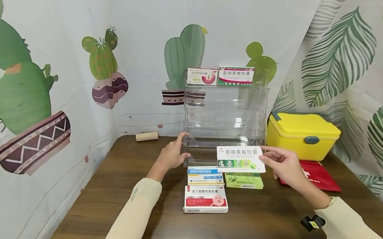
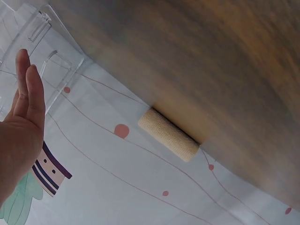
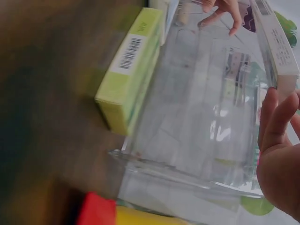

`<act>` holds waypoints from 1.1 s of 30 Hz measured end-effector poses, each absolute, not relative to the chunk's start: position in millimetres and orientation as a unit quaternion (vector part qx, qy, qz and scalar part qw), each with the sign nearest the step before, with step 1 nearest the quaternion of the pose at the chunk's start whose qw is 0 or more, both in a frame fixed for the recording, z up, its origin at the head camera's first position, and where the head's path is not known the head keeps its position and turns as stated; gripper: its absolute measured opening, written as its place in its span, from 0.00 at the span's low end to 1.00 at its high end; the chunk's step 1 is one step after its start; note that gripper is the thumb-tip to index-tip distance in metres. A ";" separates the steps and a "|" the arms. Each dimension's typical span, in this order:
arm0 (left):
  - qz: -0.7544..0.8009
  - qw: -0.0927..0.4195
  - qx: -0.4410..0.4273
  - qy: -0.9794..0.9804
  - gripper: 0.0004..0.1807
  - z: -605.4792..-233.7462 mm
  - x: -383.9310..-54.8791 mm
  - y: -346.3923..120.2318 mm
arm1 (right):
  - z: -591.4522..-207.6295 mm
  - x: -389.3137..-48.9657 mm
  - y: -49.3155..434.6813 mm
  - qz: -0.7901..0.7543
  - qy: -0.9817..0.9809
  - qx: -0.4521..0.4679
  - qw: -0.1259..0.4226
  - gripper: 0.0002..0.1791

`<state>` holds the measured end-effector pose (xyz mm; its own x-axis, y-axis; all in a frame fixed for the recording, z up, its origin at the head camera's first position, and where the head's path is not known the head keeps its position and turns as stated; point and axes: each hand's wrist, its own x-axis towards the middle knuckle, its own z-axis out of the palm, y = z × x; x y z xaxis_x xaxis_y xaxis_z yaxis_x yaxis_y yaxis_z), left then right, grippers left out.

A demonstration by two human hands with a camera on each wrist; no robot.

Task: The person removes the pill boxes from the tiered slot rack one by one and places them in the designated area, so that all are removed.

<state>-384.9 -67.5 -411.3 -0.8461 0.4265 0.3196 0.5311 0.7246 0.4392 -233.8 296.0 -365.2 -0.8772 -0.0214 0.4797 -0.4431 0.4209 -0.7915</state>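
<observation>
My right hand pinches the right end of a white and green medicine box, held up in front of the clear acrylic display rack. In the right wrist view the same box stands tilted between thumb and fingers. My left hand is at the rack's left side, its fingers extended along the edge. Two medicine boxes, one white and pink and one green and white, stand on the rack's top tier. Below the held box lies a yellow-green box, partly hidden by it.
On the wooden table lie a blue and white box and a red and white box. A yellow case and a red first-aid pouch sit at right. A beige bandage roll lies at the back left.
</observation>
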 end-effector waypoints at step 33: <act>-0.288 0.092 -0.253 -0.919 0.44 -415.7 -387.3 -66.1 | -422.2 -206.6 334.8 0.477 -0.878 0.043 0.023 0.25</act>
